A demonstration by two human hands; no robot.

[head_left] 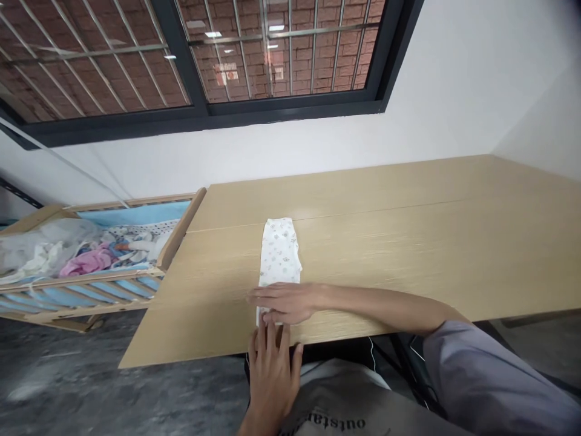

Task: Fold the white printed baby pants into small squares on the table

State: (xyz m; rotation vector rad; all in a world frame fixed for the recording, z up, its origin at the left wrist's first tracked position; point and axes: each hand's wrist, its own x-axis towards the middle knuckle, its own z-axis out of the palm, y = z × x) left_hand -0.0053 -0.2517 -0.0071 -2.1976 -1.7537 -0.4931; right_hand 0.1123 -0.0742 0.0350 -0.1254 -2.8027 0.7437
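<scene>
A folded white cloth garment (pixel 280 251) with a small scattered print lies lengthwise on the wooden table (pixel 385 242), its long side pointing away from me. My right hand (pixel 290 301) rests flat across the lower part of the garment, palm down, with fingers stretched to the left. Just below it, my left hand (pixel 273 366) reaches up from the table's front edge. Its fingers are extended and slightly spread, with the tips at the garment's near end. Part of that near end is hidden under both hands. Neither hand grips the cloth.
At the left stands a wooden crib (pixel 181 233) with blue lining, holding a heap of clothes, among them a pink cloth (pixel 88 260). A white wall (pixel 454 79) and a dark-framed barred window (pixel 290 112) rise behind the table. A thin seam runs along the tabletop.
</scene>
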